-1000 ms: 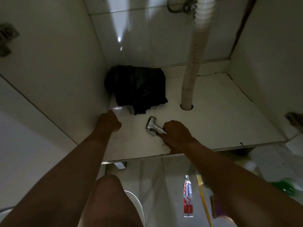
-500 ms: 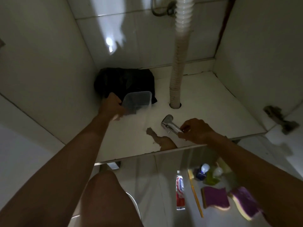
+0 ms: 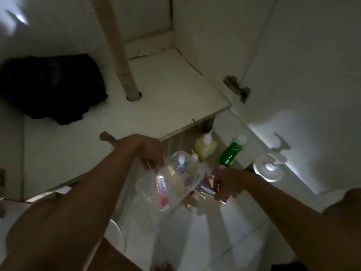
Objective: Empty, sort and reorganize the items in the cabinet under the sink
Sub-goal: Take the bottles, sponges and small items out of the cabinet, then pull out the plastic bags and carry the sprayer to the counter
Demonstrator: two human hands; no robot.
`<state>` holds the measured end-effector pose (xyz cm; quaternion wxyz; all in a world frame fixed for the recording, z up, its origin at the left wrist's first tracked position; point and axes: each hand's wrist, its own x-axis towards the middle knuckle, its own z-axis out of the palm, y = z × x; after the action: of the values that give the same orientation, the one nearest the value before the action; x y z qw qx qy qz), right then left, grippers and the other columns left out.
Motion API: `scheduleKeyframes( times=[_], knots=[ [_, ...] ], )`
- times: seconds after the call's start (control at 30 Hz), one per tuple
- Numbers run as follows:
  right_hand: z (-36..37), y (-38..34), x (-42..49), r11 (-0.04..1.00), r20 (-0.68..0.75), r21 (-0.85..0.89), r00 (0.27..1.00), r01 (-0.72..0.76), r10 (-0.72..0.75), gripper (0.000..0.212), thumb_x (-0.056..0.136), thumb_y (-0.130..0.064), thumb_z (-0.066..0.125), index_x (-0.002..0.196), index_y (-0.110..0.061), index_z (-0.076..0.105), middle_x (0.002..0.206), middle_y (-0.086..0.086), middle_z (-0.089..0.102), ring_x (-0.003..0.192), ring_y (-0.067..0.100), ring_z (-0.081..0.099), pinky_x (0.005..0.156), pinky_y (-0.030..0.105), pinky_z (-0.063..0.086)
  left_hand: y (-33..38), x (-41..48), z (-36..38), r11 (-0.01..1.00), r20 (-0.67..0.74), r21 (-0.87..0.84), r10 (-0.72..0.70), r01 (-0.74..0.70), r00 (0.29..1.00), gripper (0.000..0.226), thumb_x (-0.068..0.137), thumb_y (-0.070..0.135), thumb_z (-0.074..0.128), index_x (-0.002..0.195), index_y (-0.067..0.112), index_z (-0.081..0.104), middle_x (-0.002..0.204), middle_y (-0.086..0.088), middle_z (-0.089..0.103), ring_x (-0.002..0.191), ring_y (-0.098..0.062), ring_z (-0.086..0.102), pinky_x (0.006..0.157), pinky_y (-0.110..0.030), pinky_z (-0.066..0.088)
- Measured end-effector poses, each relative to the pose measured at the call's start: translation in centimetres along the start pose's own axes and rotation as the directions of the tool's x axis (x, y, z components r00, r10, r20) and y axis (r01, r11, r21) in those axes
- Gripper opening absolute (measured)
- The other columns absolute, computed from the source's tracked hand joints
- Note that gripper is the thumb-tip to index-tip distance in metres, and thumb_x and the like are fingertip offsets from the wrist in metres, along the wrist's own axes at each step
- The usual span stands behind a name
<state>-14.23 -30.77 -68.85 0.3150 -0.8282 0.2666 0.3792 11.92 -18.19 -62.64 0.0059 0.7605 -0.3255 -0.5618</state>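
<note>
Above the floor, left hand (image 3: pixel 151 151) grips container (image 3: pixel 170 184).

Through the clear container (image 3: pixel 172 184) in my left hand (image 3: pixel 150 151) the floor items blur together — unreadable. My right hand (image 3: pixel 227 185) hides most of the metal fitting (image 3: pixel 205 189); the frame's left edge cuts the black cloth (image 3: pixel 52 87).

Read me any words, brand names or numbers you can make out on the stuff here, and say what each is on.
No text is readable.
toothpaste tube: red and blue print seen through the clear container, too blurred to read.
green bottle: no legible label.
yellow bottle: no legible label.
</note>
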Motion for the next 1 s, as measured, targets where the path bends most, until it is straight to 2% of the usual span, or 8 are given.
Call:
scheduleKeyframes(
  times=[0.2,0.33,0.5,0.6,0.77,0.87,0.9,1.0],
  knots=[
    [7.2,5.4,-1.2,0.976,-0.03,0.056,0.977,-0.209,0.211,0.039,0.059,-0.042,0.077,0.083,-0.012,0.072,0.07,0.001,0.074,0.057,0.012,0.07,0.059,0.025,0.058,0.0,6.3,10.4,0.998,0.165,0.06,-0.041,0.032,0.985,0.025,0.084,-0.006,0.065,0.108,0.001,0.064,0.066,-0.008,0.066,0.056,-0.015,0.067,0.055,-0.029,0.06],
    [10.2,7.2,-1.0,0.947,-0.097,0.046,0.942,-0.319,0.322,0.042,0.062,-0.045,0.079,0.089,-0.021,0.057,0.098,0.003,0.072,0.087,0.021,0.072,0.072,0.026,0.056,-0.3,8.7,15.0,0.996,0.179,0.082,-0.032,0.017,0.983,0.02,0.08,-0.002,0.069,0.099,0.006,0.066,0.063,-0.006,0.067,0.054,-0.014,0.069,0.056,-0.027,0.058],
    [12.1,9.2,0.5,0.911,-0.22,0.107,0.884,-0.399,0.413,0.058,0.067,-0.049,0.078,0.111,-0.018,0.057,0.117,0.004,0.064,0.108,0.024,0.065,0.086,0.029,0.049,-0.4,11.5,17.5,0.997,0.088,0.069,0.034,-0.04,0.996,0.018,0.073,0.006,0.073,0.089,0.013,0.068,0.062,-0.003,0.064,0.06,-0.021,0.064,0.075,-0.039,0.062],
    [12.5,10.1,0.5,0.893,-0.267,0.114,0.853,-0.434,0.449,0.055,0.078,-0.043,0.074,0.122,-0.017,0.054,0.124,0.007,0.06,0.114,0.027,0.062,0.09,0.03,0.048,-0.1,12.2,18.1,0.996,0.108,0.067,0.049,-0.056,0.993,0.016,0.074,0.005,0.072,0.086,0.014,0.067,0.063,-0.005,0.062,0.063,-0.021,0.061,0.076,-0.037,0.059],
    [12.8,10.4,0.5,0.893,-0.285,0.126,0.847,-0.431,0.449,0.042,0.09,-0.04,0.061,0.121,-0.013,0.052,0.124,0.01,0.06,0.111,0.029,0.062,0.087,0.029,0.047,-0.1,12.9,18.8,0.998,0.139,0.055,-0.004,-0.004,0.99,0.02,0.075,0.013,0.073,0.095,0.016,0.071,0.073,0.001,0.07,0.073,-0.018,0.068,0.081,-0.035,0.058],
    [11.8,9.7,0.1,0.913,-0.22,0.011,0.889,-0.409,0.401,0.042,0.088,-0.028,0.063,0.128,-0.015,0.052,0.128,0.007,0.058,0.118,0.026,0.059,0.091,0.029,0.047,0.2,12.6,18.8,1.0,0.202,-0.009,-0.01,0.012,0.979,0.01,0.083,0.007,0.066,0.079,0.014,0.071,0.064,-0.005,0.068,0.052,-0.015,0.065,0.061,-0.036,0.056],
    [11.3,9.3,0.2,0.921,-0.216,-0.033,0.902,-0.389,0.373,0.042,0.091,-0.025,0.06,0.131,-0.017,0.053,0.13,0.007,0.057,0.121,0.025,0.058,0.095,0.03,0.047,0.4,12.6,18.7,0.999,0.224,-0.044,-0.003,0.013,0.974,0.019,0.085,0.005,0.063,0.071,0.016,0.068,0.059,-0.006,0.064,0.045,-0.014,0.061,0.056,-0.034,0.05],
    [9.1,6.8,0.4,0.95,-0.188,-0.073,0.939,-0.305,0.287,0.036,0.101,-0.022,0.048,0.136,-0.013,0.055,0.137,0.009,0.057,0.128,0.025,0.054,0.104,0.032,0.042,1.5,10.8,16.5,0.995,0.21,-0.097,-0.015,0.036,0.978,0.008,0.09,0.005,0.063,0.094,0.01,0.067,0.084,-0.014,0.067,0.057,-0.02,0.067,0.054,-0.032,0.058]
  ],
)
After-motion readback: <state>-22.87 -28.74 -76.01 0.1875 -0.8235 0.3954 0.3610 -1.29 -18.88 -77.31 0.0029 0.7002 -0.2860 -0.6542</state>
